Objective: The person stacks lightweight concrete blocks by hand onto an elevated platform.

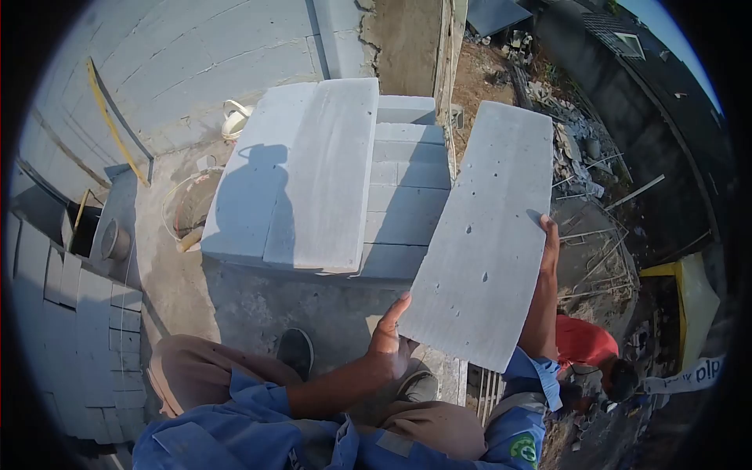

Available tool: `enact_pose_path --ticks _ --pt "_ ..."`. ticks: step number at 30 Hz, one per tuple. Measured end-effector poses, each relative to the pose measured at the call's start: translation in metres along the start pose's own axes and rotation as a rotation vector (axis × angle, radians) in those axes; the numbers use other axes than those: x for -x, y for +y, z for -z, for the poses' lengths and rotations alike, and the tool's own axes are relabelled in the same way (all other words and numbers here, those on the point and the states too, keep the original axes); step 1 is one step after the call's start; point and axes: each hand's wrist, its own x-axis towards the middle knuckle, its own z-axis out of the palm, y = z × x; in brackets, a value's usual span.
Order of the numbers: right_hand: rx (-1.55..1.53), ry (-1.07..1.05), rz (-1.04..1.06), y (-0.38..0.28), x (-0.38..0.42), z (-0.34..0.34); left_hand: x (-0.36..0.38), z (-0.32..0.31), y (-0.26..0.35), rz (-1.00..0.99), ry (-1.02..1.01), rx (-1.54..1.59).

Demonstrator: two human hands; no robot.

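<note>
Wall (196, 55) of pale blocks spans the upper left of my feed; on the concrete floor (176, 274) before it I see a block stack (407, 174); one grey slab (489, 227), held up and slanting, shows just right of the stack; a white bucket (234, 123) sits by the stack's far left; the left hand (385, 345) grips the slab's lower left corner, the right hand (550, 239) its right edge.

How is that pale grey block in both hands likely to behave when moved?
The pale grey block is probably stiff: no sag shows between left hand and right hand. Its pitted face suggests aerated concrete, so perhaps light for its size. Those pits also hint that its sharp corners could chip if knocked.
</note>
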Motion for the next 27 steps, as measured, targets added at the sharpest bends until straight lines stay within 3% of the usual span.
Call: enact_pose_path --ticks 5,10,11,13,20,23,25,27 --pt "0.045 -0.15 -0.097 0.02 -0.085 -0.077 -0.003 0.0 0.028 -0.197 -0.046 0.245" --pt "0.496 -0.108 -0.043 0.047 -0.138 -0.13 -0.029 0.018 0.063 -0.142 -0.054 0.412" --pt "0.511 -0.114 -0.063 0.049 -0.145 -0.129 -0.033 0.02 0.066 -0.095 -0.07 0.51" --pt "0.202 -0.286 -0.214 0.049 -0.157 -0.126 -0.039 0.02 0.066 -0.099 -0.041 0.528" --pt "0.123 -0.16 -0.287 0.053 -0.17 -0.126 -0.038 0.01 0.084 -0.06 -0.065 0.588" --pt "0.193 -0.125 -0.277 0.054 -0.171 -0.114 -0.036 0.001 0.088 -0.061 -0.04 0.519" --pt "0.459 -0.186 -0.062 0.059 -0.176 -0.098 -0.037 0.001 0.088 -0.057 -0.047 0.493" --pt "0.541 -0.087 -0.088 0.065 -0.184 -0.088 -0.036 0.004 0.087 -0.046 -0.048 0.453"
